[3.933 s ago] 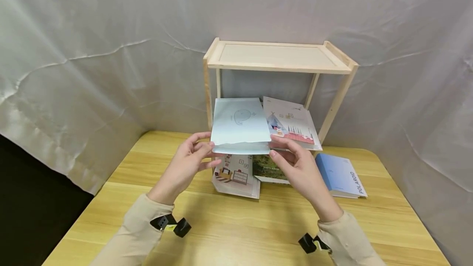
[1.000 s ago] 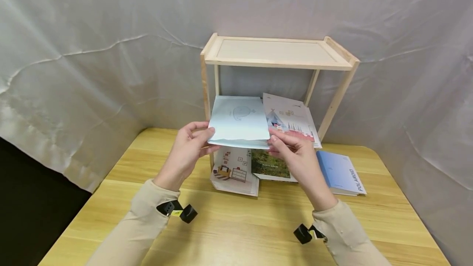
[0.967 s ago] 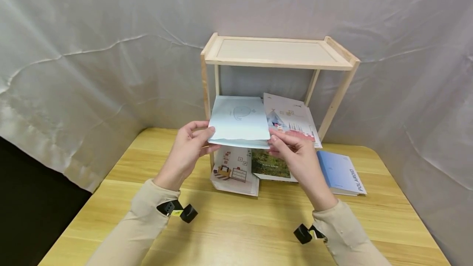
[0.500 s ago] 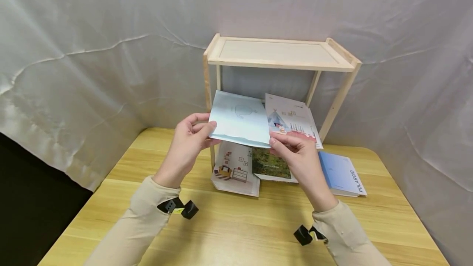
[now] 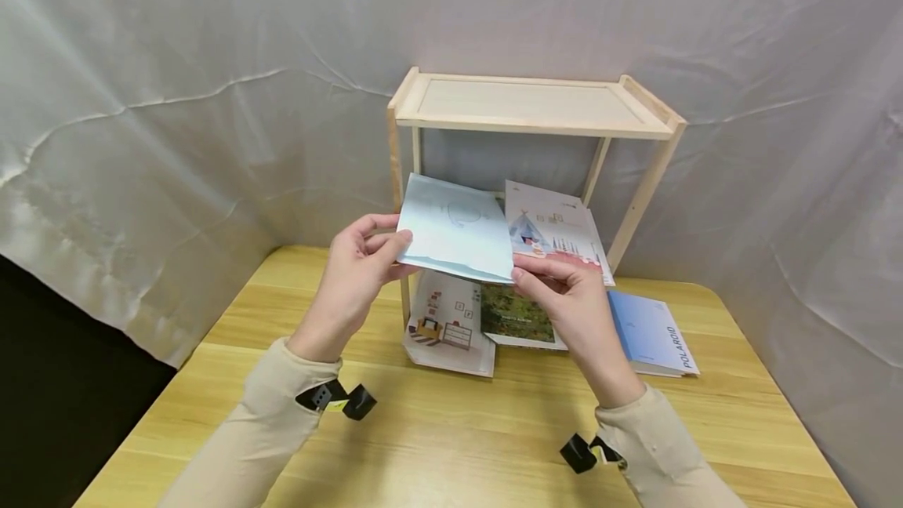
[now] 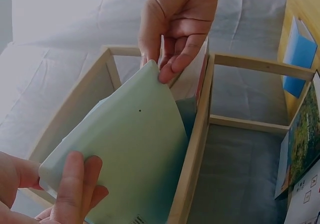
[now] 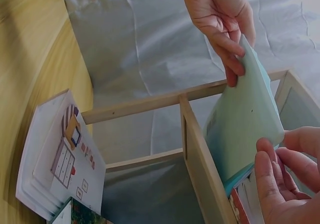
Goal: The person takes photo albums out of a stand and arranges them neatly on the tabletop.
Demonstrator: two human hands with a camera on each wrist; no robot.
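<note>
Between both hands is a pale blue book (image 5: 458,230) with a whale drawing on its cover, over the middle shelf level of the wooden rack. My left hand (image 5: 353,277) pinches its near left corner, thumb on top. At the near right corner my right hand (image 5: 564,296) pinches it too. The book lies tilted, its left side higher than the right. Its plain pale green underside (image 6: 135,134) shows in the left wrist view, with fingers of the left hand (image 6: 70,189) spread against it. Right of it on the shelf lies a white book (image 5: 553,230) with a tent picture.
The wooden rack (image 5: 529,104) stands at the back of the table (image 5: 423,429). Below, a white book (image 5: 451,328) with furniture drawings and a green-covered photo album (image 5: 518,316) jut forward. A blue POLAROID book (image 5: 652,333) lies on the table at the right.
Over the last second the book's left side has risen with my left hand, so it tilts more. Compared with the earliest frame, the book's near edge sits higher in view and less splayed.
</note>
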